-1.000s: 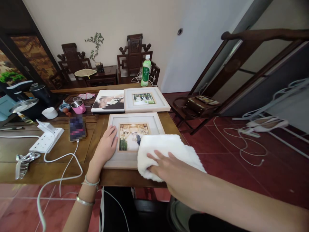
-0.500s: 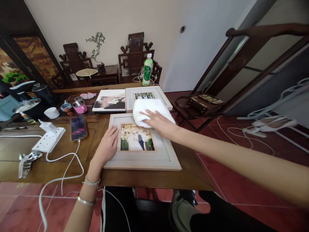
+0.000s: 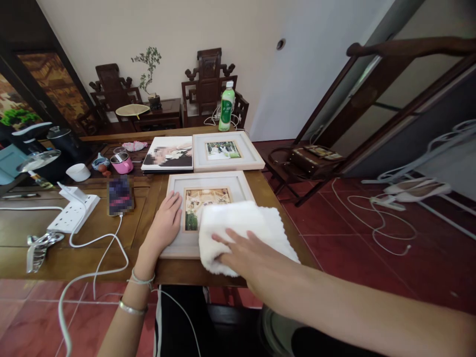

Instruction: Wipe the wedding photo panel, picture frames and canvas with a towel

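A light wooden picture frame [image 3: 174, 247] lies flat near the table's front edge, with a wedding photo [image 3: 192, 203] inside. My left hand [image 3: 166, 224] rests on its left border, fingers stretched out and lying flat. On the frame's lower right part, my right hand [image 3: 245, 255] holds a folded white cloth [image 3: 232, 218] pressed down. The cloth hides the right half of the photo and hangs past the frame's right and front borders.
Behind lie a second framed photo [image 3: 256, 157] and a white-edged picture [image 3: 172, 144]. A green bottle [image 3: 226, 106] stands at the back edge. To the left are a power strip [image 3: 76, 215], a charging phone [image 3: 120, 196], a silver claw clip [image 3: 39, 250] and a pink cup [image 3: 122, 163].
My right hand has pulled the cloth from the frame's upper right border down toward the front edge. The second framed photo is uncovered now. My left hand has stayed in place.
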Available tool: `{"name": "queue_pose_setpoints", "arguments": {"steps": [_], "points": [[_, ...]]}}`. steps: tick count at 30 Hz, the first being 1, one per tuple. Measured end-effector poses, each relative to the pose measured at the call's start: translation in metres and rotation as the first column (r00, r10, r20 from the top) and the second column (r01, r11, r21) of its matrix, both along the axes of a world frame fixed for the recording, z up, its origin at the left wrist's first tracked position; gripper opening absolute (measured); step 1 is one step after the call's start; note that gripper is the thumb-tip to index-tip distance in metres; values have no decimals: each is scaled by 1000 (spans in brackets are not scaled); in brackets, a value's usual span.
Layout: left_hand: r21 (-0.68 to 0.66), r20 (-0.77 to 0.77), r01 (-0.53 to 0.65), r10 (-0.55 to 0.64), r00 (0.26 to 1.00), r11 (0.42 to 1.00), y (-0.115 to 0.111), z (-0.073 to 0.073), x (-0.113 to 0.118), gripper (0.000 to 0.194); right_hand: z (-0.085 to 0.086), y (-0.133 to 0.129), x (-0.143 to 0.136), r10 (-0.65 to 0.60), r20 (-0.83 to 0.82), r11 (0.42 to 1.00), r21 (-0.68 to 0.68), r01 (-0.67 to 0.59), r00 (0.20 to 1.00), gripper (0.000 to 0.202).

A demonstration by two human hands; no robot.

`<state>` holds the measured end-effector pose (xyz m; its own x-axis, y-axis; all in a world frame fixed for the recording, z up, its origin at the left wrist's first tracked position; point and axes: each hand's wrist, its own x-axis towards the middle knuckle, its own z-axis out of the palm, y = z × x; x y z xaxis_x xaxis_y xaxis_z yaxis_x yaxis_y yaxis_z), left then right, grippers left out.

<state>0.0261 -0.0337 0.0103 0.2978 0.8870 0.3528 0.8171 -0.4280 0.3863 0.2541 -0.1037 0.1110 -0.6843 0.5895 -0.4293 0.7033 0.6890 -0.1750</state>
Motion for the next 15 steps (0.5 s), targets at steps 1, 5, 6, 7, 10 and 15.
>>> {"name": "queue_pose_setpoints", "arguments": {"steps": [1, 5, 6, 7, 10, 15], "points": [[3, 2, 2, -2, 1000, 1000, 0, 0, 0, 44, 3, -4, -1, 3, -21, 1000, -27, -4, 1000, 69], [5, -24, 20, -20, 1000, 1000, 1, -1, -1, 44, -7, 1, 2, 10, -105, 1000, 4, -9, 994, 69], [5, -33, 22, -22, 999, 1000, 1, -1, -2, 44, -14, 8, 4, 8, -118, 999, 43, -3, 993, 69], [4, -41, 25, -25, 999, 1000, 1, -1, -2, 44, -22, 17, 7, 9, -140, 995, 95, 4, 990, 70], [-4, -58, 32, -32, 998, 999, 2, -1, -3, 45, -43, 53, 16, 41, -209, 968, 252, 13, 977, 74], [-16, -60, 31, -32, 998, 999, 2, 0, -3, 45, -55, 123, 20, 45, -211, 904, 424, 50, 976, 71]]}}
